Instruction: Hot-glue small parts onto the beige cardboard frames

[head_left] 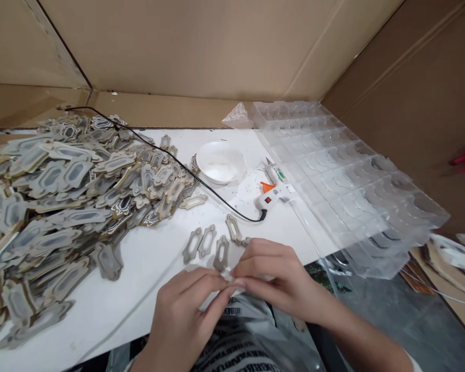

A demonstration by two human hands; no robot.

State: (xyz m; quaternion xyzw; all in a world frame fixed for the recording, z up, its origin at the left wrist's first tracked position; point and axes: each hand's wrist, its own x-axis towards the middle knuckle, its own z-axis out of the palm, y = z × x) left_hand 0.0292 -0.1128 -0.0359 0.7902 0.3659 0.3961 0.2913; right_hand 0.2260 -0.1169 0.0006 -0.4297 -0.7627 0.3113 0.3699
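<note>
My left hand [189, 305] and my right hand [275, 274] meet at the table's front edge, fingertips pinched together. Between them shows a bit of something small and whitish [227, 274]; the fingers hide most of it, so its kind is unclear. Just beyond the fingertips lies a small grey oblong frame [221, 253] with a slot-shaped opening. Two similar frames [207, 241] rest side by side to its left, and another frame [234, 229] is farther back. Part of one more pokes out behind my right fingers.
A big heap of grey, scroll-edged frames [75, 175] covers the table's left side. Behind my hands stand a white bowl [205, 173] and a white glue gun [273, 199] with an orange trigger. Its black cord [213, 191] crosses the heap. Clear moulded plastic trays [333, 175] overhang the right edge.
</note>
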